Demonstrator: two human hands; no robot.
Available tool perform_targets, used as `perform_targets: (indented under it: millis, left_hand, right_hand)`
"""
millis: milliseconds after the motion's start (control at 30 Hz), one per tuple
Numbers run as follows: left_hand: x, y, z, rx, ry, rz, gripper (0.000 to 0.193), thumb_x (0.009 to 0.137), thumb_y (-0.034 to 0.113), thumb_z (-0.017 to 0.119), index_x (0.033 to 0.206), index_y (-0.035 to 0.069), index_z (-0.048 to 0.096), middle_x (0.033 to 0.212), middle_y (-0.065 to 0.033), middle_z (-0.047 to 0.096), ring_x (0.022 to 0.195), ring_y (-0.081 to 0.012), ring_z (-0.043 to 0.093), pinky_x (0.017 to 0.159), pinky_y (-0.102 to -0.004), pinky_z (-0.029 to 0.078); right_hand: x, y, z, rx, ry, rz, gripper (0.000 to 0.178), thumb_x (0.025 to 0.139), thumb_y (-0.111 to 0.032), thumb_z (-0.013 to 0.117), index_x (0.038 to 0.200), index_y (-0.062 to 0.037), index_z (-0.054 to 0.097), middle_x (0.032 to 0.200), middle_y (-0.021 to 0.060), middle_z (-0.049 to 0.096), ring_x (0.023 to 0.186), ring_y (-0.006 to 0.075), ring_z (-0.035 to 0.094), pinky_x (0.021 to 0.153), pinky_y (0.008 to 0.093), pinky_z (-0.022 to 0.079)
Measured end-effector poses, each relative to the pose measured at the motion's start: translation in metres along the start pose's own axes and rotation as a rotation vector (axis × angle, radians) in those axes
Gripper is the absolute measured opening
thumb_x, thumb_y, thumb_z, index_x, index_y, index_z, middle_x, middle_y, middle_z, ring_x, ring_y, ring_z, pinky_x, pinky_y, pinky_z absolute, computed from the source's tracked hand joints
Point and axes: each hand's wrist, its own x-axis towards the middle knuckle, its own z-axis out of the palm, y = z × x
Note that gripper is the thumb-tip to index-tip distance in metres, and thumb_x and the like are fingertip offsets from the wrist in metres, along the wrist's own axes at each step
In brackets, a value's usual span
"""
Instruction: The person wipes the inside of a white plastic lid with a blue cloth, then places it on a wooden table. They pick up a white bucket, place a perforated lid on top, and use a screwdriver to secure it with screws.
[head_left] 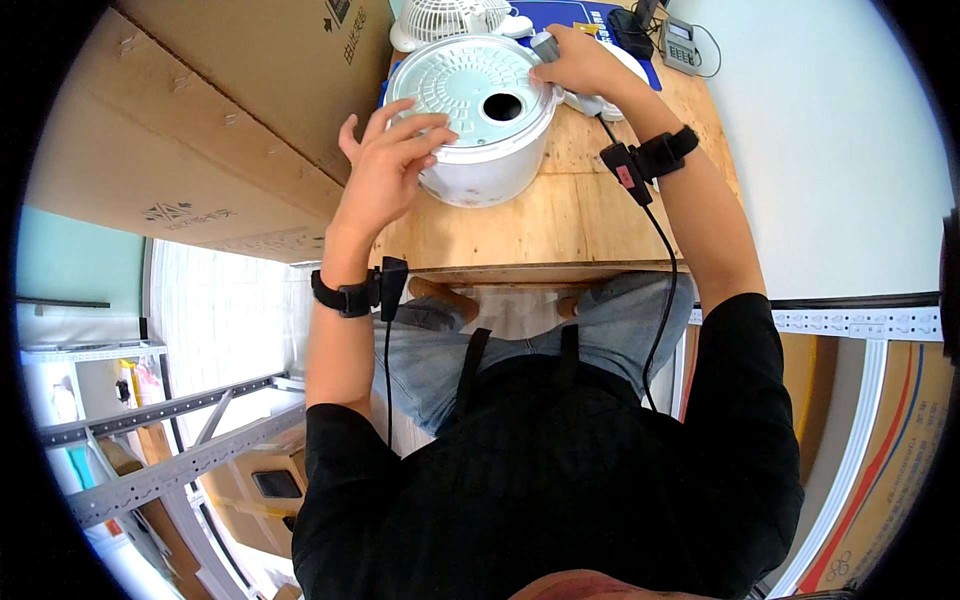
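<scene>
On the wooden table stands a round white tub-shaped housing (480, 184). A pale green ribbed disc (448, 92) covers its top, with a dark round hole (502, 107) toward the right. My left hand (385, 160) rests fingers apart on the disc's near left edge, holding nothing. At the far right of the rim my right hand (580, 68) is closed around a grey cylindrical handle (545, 45); the rest of that object is hidden. Beside this hand lies a white round piece (625, 65), partly covered by my hand and forearm.
A white fan-like grille (448, 18) sits behind the housing, by a blue mat (545, 12). A black object (630, 35) and a grey keypad device (680, 48) with a cable occupy the far right. Large cardboard boxes (220, 120) wall off the left.
</scene>
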Motion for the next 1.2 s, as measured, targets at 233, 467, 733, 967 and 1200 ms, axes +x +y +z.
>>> perform_targets:
  millis: [233, 467, 733, 967, 1200]
  left_hand:
    - [-0.003, -0.017, 0.010, 0.046, 0.168, -0.113, 0.034, 0.087, 0.008, 0.063, 0.116, 0.025, 0.070, 0.140, -0.0083, 0.051, 0.132, -0.0322, 0.041, 0.109, -0.0510, 0.023]
    - [-0.001, 0.029, 0.060, -0.118, 0.303, -0.293, 0.089, 0.070, 0.048, 0.082, 0.139, 0.009, 0.042, 0.152, -0.0336, 0.012, 0.139, -0.0534, 0.010, 0.111, -0.0617, 0.016]
    - [0.024, -0.022, 0.064, -0.348, 0.247, -0.137, 0.066, 0.073, 0.032, 0.084, 0.128, 0.012, 0.054, 0.156, -0.0253, 0.014, 0.144, -0.0395, 0.017, 0.113, -0.0469, 0.026]
    - [0.036, -0.033, 0.065, -0.417, 0.243, -0.099, 0.071, 0.075, 0.034, 0.080, 0.134, 0.010, 0.049, 0.155, -0.0247, 0.018, 0.144, -0.0409, 0.018, 0.115, -0.0507, 0.021]
    - [0.011, 0.063, 0.085, -0.249, 0.411, 0.185, 0.039, 0.075, 0.013, 0.077, 0.111, 0.006, 0.064, 0.121, -0.0187, 0.057, 0.115, -0.0351, 0.053, 0.099, -0.0446, 0.040]
  right_hand:
    - [-0.026, -0.005, -0.003, 0.131, -0.020, 0.075, 0.080, 0.079, -0.038, 0.073, 0.139, 0.0056, 0.043, 0.124, 0.0284, 0.058, 0.115, 0.0351, 0.060, 0.095, 0.0389, 0.047]
    - [-0.040, -0.001, 0.016, 0.079, 0.197, -0.047, 0.058, 0.079, -0.037, 0.072, 0.114, 0.0057, 0.054, 0.108, 0.0243, 0.062, 0.101, 0.0377, 0.062, 0.085, 0.0431, 0.050]
    - [-0.044, 0.010, 0.024, 0.176, 0.203, -0.042, 0.055, 0.082, -0.041, 0.072, 0.110, 0.0039, 0.055, 0.108, 0.0237, 0.059, 0.098, 0.0376, 0.062, 0.083, 0.0435, 0.050]
    - [-0.051, 0.038, 0.016, 0.352, 0.208, -0.082, 0.055, 0.083, -0.040, 0.072, 0.109, 0.0046, 0.054, 0.099, 0.0208, 0.061, 0.088, 0.0318, 0.063, 0.079, 0.0407, 0.050]
    - [-0.071, 0.068, -0.020, 0.653, 0.448, 0.030, 0.046, 0.084, -0.028, 0.073, 0.113, 0.0006, 0.050, 0.092, 0.0111, 0.061, 0.080, 0.0181, 0.060, 0.070, 0.0310, 0.050]
